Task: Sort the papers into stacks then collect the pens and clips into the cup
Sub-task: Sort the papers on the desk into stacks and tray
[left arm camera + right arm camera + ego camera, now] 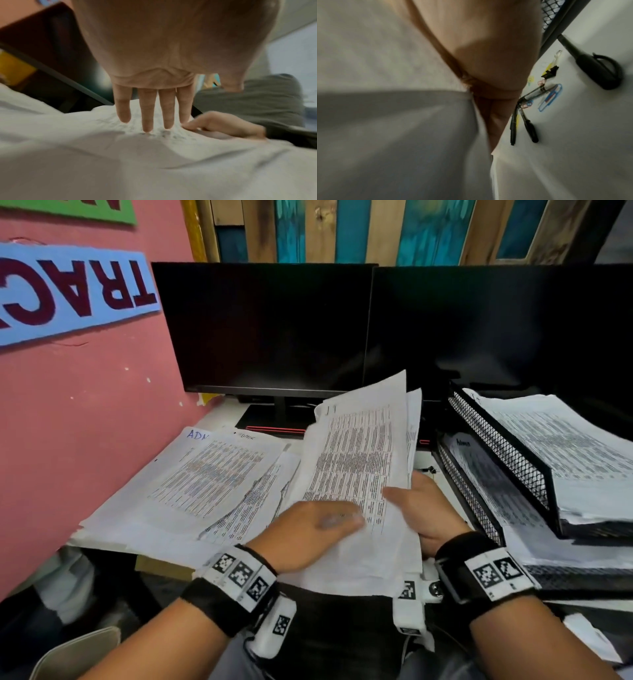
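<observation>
A bundle of printed papers [352,460] is raised and tilted above the desk's near edge. My right hand [424,508] grips its right edge, thumb on top and fingers underneath. My left hand [308,529] lies flat on the top sheet, its fingers [147,115] straight and touching the print. A spread stack of papers [205,481] lies on the desk at left. In the right wrist view, black pens [522,121], a blue paper clip [551,97] and a black binder clip [551,71] lie on the white desk beside my right hand [488,54]. No cup is in view.
Two dark monitors [267,330] stand at the back. Stacked black mesh trays [496,440] filled with papers sit at the right. A pink wall [85,422] bounds the desk on the left. A black handled object [599,70] lies near the clips.
</observation>
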The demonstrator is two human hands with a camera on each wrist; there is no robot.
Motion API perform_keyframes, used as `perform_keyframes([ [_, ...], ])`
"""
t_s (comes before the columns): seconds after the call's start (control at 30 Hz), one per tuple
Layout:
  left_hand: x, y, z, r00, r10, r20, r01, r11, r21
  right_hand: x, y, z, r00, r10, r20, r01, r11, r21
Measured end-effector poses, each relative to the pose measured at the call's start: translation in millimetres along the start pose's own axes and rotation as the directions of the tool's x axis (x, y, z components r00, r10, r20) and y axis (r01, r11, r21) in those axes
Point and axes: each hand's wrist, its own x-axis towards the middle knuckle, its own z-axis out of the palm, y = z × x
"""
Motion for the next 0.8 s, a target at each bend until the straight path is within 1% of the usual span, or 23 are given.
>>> perform_keyframes([
  [0.03, 1.0, -5.1, -8.3, 0.996, -0.035, -0.08, 0.032, 0.999, -0.029, -1.7, -6.0, -2.1, 1.0, -0.019, 0.001, 0.019, 1.0, 0.01],
  [0.1, 4.2, -15.7, -26.3, 0.967, -0.114, -0.229, 0.099, 0.992, -0.076, -7.8, -19.7, -4.3, 0.997, -0.072, 0.014, 0.072, 0.997, 0.013],
  [0.13, 5.7, -22.3, -35.2, 0.95, -0.157, -0.27, 0.13, 0.985, -0.117, -11.2, -26.5, -4.2, 0.995, -0.102, 0.021, 0.102, 0.995, 0.021],
  [0.2, 7.1, -32.8, -49.5, 0.919, -0.251, -0.303, 0.166, 0.945, -0.281, -17.4, -39.0, -1.1, 0.985, -0.168, 0.044, 0.166, 0.985, 0.047],
  [0.23, 7.1, -35.8, -55.2, 0.906, -0.281, -0.316, 0.154, 0.915, -0.372, -20.1, -44.1, 2.5, 0.978, -0.2, 0.058, 0.197, 0.979, 0.059],
  [0.27, 7.6, -37.9, -60.3, 0.9, -0.285, -0.329, 0.121, 0.89, -0.439, -22.9, -48.1, 7.7, 0.97, -0.233, 0.069, 0.229, 0.971, 0.066],
  [0.33, 8.4, -34.4, -68.7, 0.9, -0.241, -0.364, 0.031, 0.867, -0.497, -25.7, -51.2, 21.1, 0.955, -0.293, 0.054, 0.29, 0.955, 0.052],
  [0.37, 8.3, -31.2, -71.6, 0.886, -0.228, -0.404, -0.002, 0.869, -0.494, -26.4, -51.9, 28.4, 0.947, -0.319, 0.031, 0.318, 0.948, 0.025],
  [0.4, 7.2, -26.1, -73.7, 0.861, -0.219, -0.459, -0.031, 0.878, -0.477, -27.3, -52.7, 35.7, 0.938, -0.346, 0.013, 0.346, 0.938, -0.012],
  [0.47, 4.0, -14.0, -77.6, 0.783, -0.188, -0.593, -0.098, 0.904, -0.416, -29.4, -55.2, 48.5, 0.916, -0.402, -0.004, 0.4, 0.912, -0.089],
  [0.53, -0.8, -1.3, -81.5, 0.697, -0.108, -0.709, -0.201, 0.92, -0.337, -27.5, -58.7, 55.9, 0.878, -0.476, -0.059, 0.465, 0.875, -0.136],
  [0.57, -3.7, 4.8, -82.4, 0.663, -0.072, -0.745, -0.241, 0.921, -0.304, -24.8, -60.4, 57.9, 0.853, -0.513, -0.093, 0.498, 0.855, -0.147],
  [0.6, -5.2, 8.1, -83.2, 0.645, -0.046, -0.763, -0.264, 0.923, -0.279, -21.9, -61.7, 59.4, 0.829, -0.546, -0.12, 0.528, 0.835, -0.153],
  [0.63, -6.9, 10.6, -83.7, 0.637, -0.029, -0.77, -0.28, 0.922, -0.266, -18.7, -62.3, 61.4, 0.81, -0.569, -0.14, 0.55, 0.821, -0.154],
  [0.67, -7.5, 9.3, -83.8, 0.639, -0.021, -0.769, -0.292, 0.918, -0.268, -17.4, -63.2, 63.6, 0.798, -0.583, -0.149, 0.564, 0.811, -0.155],
  [0.7, -7.6, 6.7, -84.6, 0.639, -0.029, -0.769, -0.302, 0.91, -0.285, -16.0, -62.9, 66.3, 0.795, -0.587, -0.153, 0.568, 0.809, -0.15],
  [0.8, -11.3, -3.1, -84.9, 0.666, -0.056, -0.744, -0.297, 0.895, -0.334, -15.4, -56.8, 73.5, 0.818, -0.56, -0.135, 0.55, 0.829, -0.102],
])
